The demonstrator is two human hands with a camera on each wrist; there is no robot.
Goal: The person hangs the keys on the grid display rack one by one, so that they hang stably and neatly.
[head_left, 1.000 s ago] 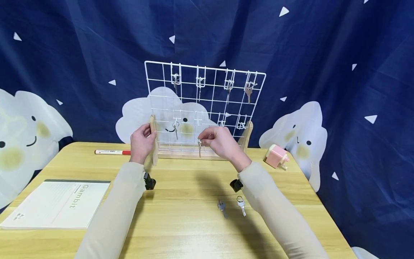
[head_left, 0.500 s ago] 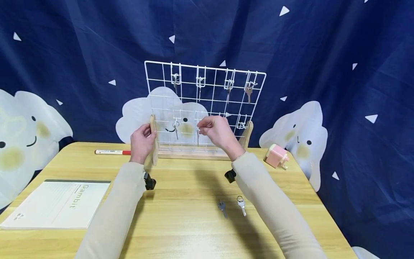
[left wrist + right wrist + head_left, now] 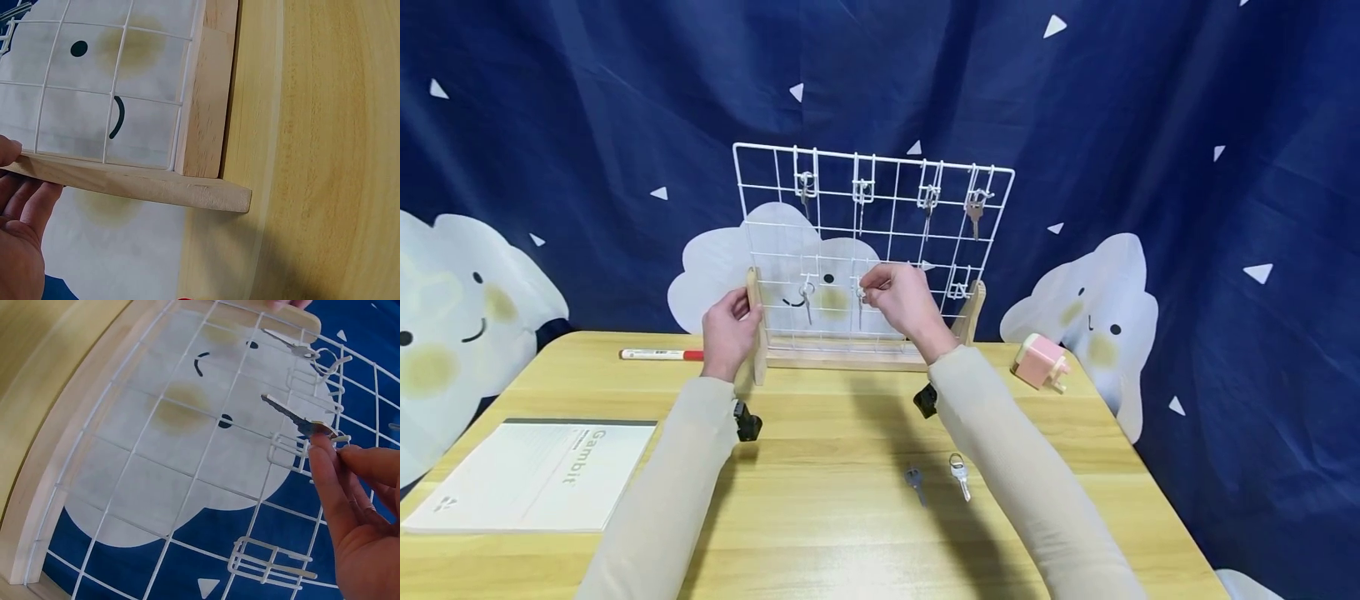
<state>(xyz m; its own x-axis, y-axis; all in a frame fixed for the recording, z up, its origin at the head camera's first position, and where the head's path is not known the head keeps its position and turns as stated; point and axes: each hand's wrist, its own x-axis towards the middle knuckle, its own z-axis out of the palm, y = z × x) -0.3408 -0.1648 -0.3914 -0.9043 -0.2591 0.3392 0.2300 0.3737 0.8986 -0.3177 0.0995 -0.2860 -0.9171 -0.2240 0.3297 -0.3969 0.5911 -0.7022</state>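
Observation:
A white wire grid [image 3: 895,225] stands in a wooden stand on the table. My left hand [image 3: 730,323] grips the stand's left wooden upright [image 3: 756,325]; in the left wrist view the left hand's fingers [image 3: 25,206] lie under that wooden upright [image 3: 137,182]. My right hand [image 3: 871,293] pinches the head of a silver key [image 3: 860,312] at a lower-row hook. In the right wrist view the silver key [image 3: 292,415] sticks out from the right hand [image 3: 331,442] just above a white hook [image 3: 284,450]. Another key [image 3: 807,298] hangs on the hook to its left.
Several keys hang from the grid's top row [image 3: 928,200]. Two loose keys [image 3: 914,482] [image 3: 958,475] lie on the yellow table [image 3: 820,533] near me. A red-capped pen [image 3: 661,354] lies at the left, a notebook [image 3: 535,475] at front left, a pink block [image 3: 1040,362] at the right.
My right hand has lifted the key from near the stand's base up to the lower-row hook. The left hand has stayed on the upright.

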